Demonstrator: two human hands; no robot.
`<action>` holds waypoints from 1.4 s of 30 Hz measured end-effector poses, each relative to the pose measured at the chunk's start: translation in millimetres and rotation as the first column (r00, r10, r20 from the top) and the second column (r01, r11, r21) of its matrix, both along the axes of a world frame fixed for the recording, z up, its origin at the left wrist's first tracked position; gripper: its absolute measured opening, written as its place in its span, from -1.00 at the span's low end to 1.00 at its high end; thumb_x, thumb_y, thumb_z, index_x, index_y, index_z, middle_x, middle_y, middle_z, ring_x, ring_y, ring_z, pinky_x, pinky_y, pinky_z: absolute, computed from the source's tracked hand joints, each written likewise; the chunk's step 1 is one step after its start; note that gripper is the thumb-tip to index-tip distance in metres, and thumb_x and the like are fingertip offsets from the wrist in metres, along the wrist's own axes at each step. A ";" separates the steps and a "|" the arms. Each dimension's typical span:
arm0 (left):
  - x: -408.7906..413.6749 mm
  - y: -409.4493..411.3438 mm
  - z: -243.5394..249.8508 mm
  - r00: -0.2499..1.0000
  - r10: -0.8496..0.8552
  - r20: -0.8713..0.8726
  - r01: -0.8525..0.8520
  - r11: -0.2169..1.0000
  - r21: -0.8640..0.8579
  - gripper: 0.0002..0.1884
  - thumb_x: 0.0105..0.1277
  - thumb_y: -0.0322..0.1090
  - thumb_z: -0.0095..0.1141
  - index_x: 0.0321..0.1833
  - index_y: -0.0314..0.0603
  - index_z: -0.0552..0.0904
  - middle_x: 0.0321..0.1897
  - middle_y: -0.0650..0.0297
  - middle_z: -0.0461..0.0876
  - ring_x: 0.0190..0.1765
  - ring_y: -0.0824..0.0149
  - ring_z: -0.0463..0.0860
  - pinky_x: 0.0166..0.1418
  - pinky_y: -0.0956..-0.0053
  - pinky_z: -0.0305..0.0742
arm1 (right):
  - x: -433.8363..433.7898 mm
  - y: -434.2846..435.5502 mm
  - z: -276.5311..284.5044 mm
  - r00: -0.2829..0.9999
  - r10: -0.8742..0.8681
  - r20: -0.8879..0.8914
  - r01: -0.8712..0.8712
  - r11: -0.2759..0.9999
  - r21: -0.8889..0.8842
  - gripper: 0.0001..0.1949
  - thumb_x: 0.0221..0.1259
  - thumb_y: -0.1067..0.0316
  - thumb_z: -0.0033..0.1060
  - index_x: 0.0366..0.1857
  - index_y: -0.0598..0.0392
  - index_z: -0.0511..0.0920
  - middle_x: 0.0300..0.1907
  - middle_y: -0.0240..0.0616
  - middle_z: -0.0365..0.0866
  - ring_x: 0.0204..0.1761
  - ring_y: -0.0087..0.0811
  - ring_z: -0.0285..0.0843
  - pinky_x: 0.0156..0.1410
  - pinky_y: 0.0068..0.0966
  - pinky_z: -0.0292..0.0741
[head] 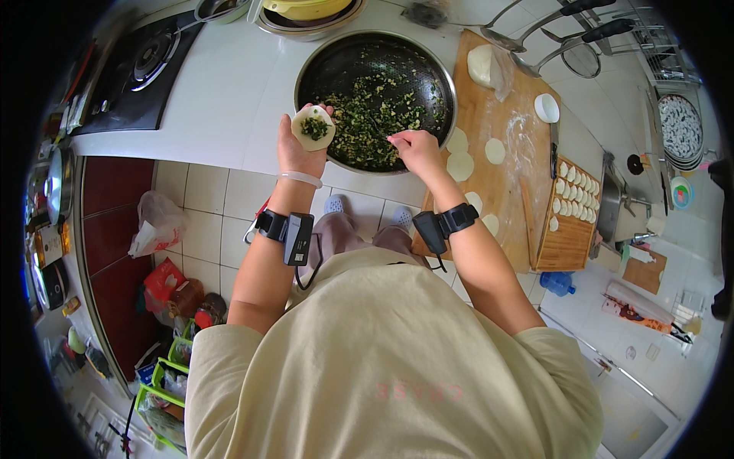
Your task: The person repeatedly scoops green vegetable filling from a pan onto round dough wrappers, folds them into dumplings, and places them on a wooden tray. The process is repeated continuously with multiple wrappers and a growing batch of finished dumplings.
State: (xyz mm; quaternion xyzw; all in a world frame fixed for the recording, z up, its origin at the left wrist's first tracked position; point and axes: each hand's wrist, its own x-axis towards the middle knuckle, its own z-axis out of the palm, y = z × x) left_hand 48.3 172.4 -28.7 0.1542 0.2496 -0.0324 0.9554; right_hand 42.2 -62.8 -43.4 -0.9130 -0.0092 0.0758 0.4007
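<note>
On the palm of my left hand (302, 156) lies a round dumpling wrapper (327, 142), with a small heap of chopped green filling (314, 128) in its middle. This hand is at the left rim of a large dark pan (338, 63). Loose green and yellow filling (367, 109) covers much of the pan's bottom. Over the pan's lower right side, my right hand (418, 150) pinches a thin utensil (381, 129). Its far end is down in the filling and its kind is hard to make out.
Right of the pan, a floured wooden board (510, 189) bears several wrappers (495, 151), dough (480, 64), a white bowl (546, 108), a knife (554, 152) and a rolling pin (527, 221). Shaped dumplings (567, 192) sit on a wooden tray (565, 246). A gas stove (137, 72) is at left.
</note>
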 end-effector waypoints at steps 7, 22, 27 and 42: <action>5.8 -2.7 0.3 0.999 -0.004 -0.034 0.005 1.000 0.018 -0.41 0.64 0.05 -0.44 0.36 -0.36 0.35 0.24 -0.13 0.50 0.31 -0.09 0.52 0.39 0.07 0.45 | -3.4 -18.8 29.5 0.791 -0.075 -0.607 0.433 0.769 0.470 -0.76 0.38 0.27 0.27 -0.03 0.16 0.71 -0.52 -0.49 0.51 -0.69 -0.77 0.13 -0.60 -0.70 0.01; 19.2 -45.7 -11.4 0.984 -0.167 -0.070 0.169 0.985 0.021 -0.48 0.62 0.08 -0.30 0.21 -0.26 0.45 0.10 -0.06 0.58 0.22 -0.06 0.57 0.34 0.07 0.46 | -22.9 -39.9 59.5 0.763 -0.081 -0.641 0.587 0.503 0.635 -0.68 0.40 0.31 0.21 0.13 0.22 0.62 -0.49 -0.45 0.54 -0.71 -0.77 0.11 -0.63 -0.71 0.06; 22.2 -66.6 -0.5 0.967 -0.226 -0.122 0.228 0.974 0.005 -0.44 0.61 0.13 -0.35 0.24 -0.25 0.45 0.19 -0.04 0.54 0.24 -0.03 0.54 0.45 -0.01 0.34 | -38.5 -13.8 77.7 0.933 -0.203 -0.296 0.339 0.769 0.541 -0.72 0.44 0.33 0.17 0.10 0.19 0.66 -0.41 -0.40 0.63 -0.59 -0.72 0.34 -0.49 -0.71 0.27; 29.3 -78.3 39.2 0.973 -0.230 0.019 0.230 0.973 -0.003 -0.48 0.58 0.13 -0.23 0.12 -0.26 0.46 0.06 -0.08 0.61 0.22 -0.11 0.57 0.34 0.06 0.45 | -66.6 21.5 58.5 0.818 -0.069 0.571 0.083 0.997 0.003 -0.74 0.28 0.57 0.21 0.04 0.18 0.68 -0.17 -0.14 0.72 -0.22 -0.28 0.70 -0.12 -0.46 0.62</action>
